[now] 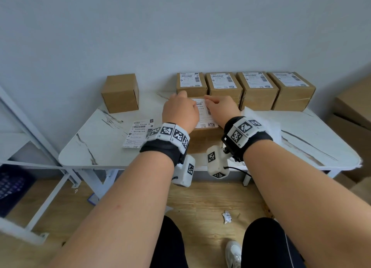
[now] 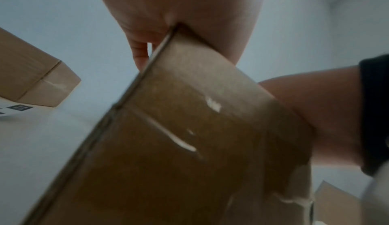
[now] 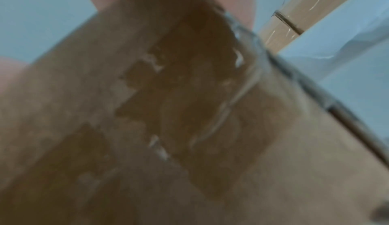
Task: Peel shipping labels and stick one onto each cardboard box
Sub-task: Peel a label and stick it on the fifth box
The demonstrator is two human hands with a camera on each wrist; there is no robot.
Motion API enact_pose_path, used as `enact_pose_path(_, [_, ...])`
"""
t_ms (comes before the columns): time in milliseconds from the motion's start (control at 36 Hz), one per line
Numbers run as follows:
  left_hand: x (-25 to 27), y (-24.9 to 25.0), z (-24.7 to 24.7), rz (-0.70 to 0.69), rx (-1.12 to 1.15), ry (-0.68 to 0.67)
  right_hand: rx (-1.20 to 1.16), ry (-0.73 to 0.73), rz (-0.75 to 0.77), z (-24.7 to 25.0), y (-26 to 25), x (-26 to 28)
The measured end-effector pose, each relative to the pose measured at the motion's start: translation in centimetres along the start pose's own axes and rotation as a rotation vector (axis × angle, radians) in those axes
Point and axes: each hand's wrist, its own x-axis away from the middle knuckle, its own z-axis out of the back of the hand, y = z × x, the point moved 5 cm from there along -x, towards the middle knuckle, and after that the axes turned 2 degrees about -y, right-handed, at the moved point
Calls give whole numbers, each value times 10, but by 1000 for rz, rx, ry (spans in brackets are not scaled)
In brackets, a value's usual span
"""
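A cardboard box (image 1: 202, 141) stands at the table's front middle with a white shipping label (image 1: 204, 115) on its top. My left hand (image 1: 179, 111) lies on the label's left part and my right hand (image 1: 220, 109) on its right part, fingers bent down onto the top. In the left wrist view my palm (image 2: 179, 3) sits on the box's (image 2: 189, 145) top edge. The right wrist view is blurred and filled by the taped box (image 3: 168, 112). A bare box (image 1: 120, 93) stands at the back left. Another label sheet (image 1: 138, 133) lies left of my hands.
Several labelled boxes (image 1: 257, 87) line the wall at the back. Crumpled white backing paper (image 1: 261, 119) lies right of my right wrist. A white shelf frame (image 1: 30, 127) stands left of the marble table (image 1: 100, 147), large cartons (image 1: 353, 111) to the right, a paper scrap (image 1: 226, 216) on the floor.
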Motion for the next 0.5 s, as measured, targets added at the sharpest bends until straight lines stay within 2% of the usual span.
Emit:
enact_pose_path(139, [-2,-1,-8,-30,-60,-61,26,32,4,1,-1,2])
enact_pose_path(306, [2,-11,-15,99,79,-224,58,50,-1,5,-2,5])
enact_pose_path(500, [2,-14,-25,169,40,-368,80,81,-27,6,-4,8])
